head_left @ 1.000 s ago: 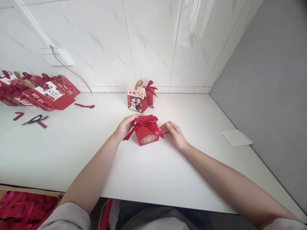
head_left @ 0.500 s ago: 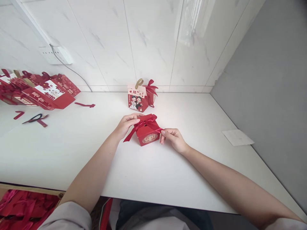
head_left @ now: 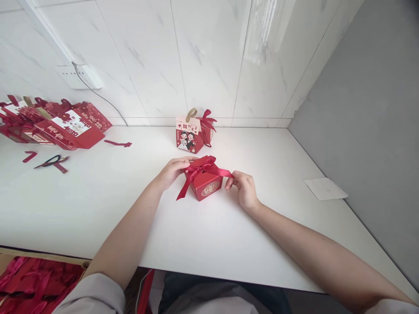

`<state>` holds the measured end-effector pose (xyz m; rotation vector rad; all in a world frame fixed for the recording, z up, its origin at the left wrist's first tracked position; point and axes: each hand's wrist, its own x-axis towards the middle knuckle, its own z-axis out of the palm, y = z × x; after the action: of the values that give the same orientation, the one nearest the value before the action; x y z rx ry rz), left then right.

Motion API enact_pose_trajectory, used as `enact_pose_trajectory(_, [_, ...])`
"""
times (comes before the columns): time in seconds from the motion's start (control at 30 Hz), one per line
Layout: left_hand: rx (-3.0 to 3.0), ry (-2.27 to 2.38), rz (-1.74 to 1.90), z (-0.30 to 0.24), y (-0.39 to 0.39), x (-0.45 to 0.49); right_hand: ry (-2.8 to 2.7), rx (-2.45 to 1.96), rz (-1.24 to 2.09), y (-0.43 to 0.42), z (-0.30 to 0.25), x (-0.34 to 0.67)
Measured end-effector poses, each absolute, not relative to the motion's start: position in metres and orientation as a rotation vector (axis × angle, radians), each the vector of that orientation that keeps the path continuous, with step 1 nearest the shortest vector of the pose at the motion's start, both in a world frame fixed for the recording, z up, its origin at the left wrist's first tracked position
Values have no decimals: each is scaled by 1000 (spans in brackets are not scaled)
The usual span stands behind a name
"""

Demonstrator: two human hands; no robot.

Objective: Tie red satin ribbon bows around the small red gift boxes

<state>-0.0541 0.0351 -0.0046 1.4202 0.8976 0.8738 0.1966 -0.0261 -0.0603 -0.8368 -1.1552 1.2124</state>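
Observation:
A small red gift box (head_left: 205,188) with a gold emblem on its front stands on the white table, slightly turned. A red satin ribbon (head_left: 203,166) is tied in a bow across its top, one tail hanging down at the front left. My left hand (head_left: 175,171) is closed on the box's left rear side, thumb near the bow and the other fingers partly hidden behind. With thumb and forefinger, my right hand (head_left: 242,186) pinches the end of the ribbon's right tail, which is stretched out past the box's right edge.
Behind stand a box with a cartoon couple (head_left: 189,136) and another ribboned red box (head_left: 207,131). At left are several red boxes (head_left: 73,128), scissors (head_left: 51,161) and ribbon scraps (head_left: 118,143). White paper (head_left: 325,189) lies right; a carton of red boxes (head_left: 39,279) sits below the table edge.
My right hand has drawn the ribbon tail outward to the right. The box has turned and shifted slightly right, with my left hand still on it.

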Motion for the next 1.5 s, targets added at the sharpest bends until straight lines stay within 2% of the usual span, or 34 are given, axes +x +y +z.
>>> enact_pose_trajectory(0.1, [1414, 889, 812, 0, 32, -52, -1305, -790, 1171, -44, -56, 194])
enact_pose_trajectory(0.33, [1400, 857, 795, 6, 26, -50, -1991, -530, 1398, -85, -45, 167])
enact_pose_trajectory(0.5, [1392, 870, 819, 5, 27, -51, -1807, -510, 1817, -86, -40, 153])
enact_pose_trajectory(0.6, [1411, 889, 790, 9, 28, -54, -1631, -501, 1915, -85, -38, 150])
enact_pose_trajectory(1.0, [1533, 975, 781, 16, 24, -58, -1256, -580, 1676, -77, -50, 157])
enact_pose_trajectory(1.17, [1598, 1122, 911, 15, 20, -50, -1245, -651, 1474, -74, -56, 164])
enact_pose_trajectory(1.37, [1656, 1322, 950, 12, 14, -41, -1314, -474, 1674, -77, -49, 165])
enact_pose_trajectory(1.5, [1680, 1355, 947, 15, 11, -38, -1338, -406, 1615, -80, -43, 168])
